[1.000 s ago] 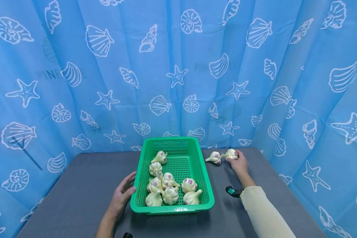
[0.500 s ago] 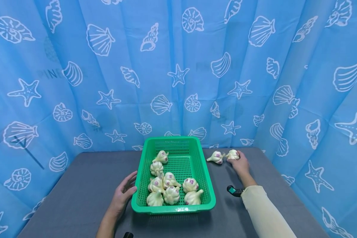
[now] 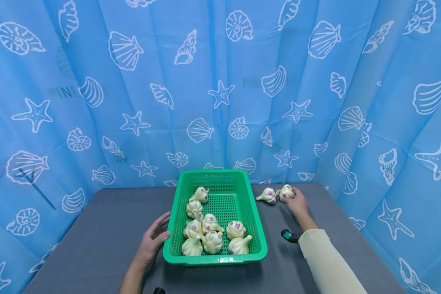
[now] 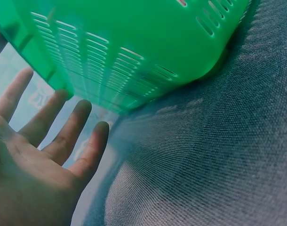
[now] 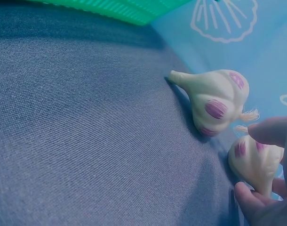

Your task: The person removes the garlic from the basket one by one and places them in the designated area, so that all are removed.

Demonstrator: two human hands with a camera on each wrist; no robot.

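A green plastic basket (image 3: pixel 261 245) with slotted walls stands mid-table. Several garlic bulbs lie inside it, among them a pale bulb (image 3: pixel 212 242) near the front. My left hand (image 3: pixel 149 241) is at the basket's left side, its fingers extended and spread in the left wrist view, with the fingertips (image 4: pixel 83 107) close to the wall. Whether they press on it, I cannot tell. Right of the basket, my right hand (image 3: pixel 297 205) holds a garlic bulb (image 5: pixel 249 160) between thumb and fingers, low at the tabletop. Another garlic bulb (image 5: pixel 219 96), streaked purple, lies just left of it.
The grey cloth-covered table (image 3: pixel 110 228) ends at the back against a blue curtain (image 3: pixel 220 134) with white shell prints, which also runs along both sides. A black wrist strap device (image 3: pixel 289 235) sits at my right wrist.
The garlic bulb in my right hand has turned slightly, and its root tuft sits closer to the neighbouring bulb. The view has shifted a little; my left hand keeps its place by the basket.
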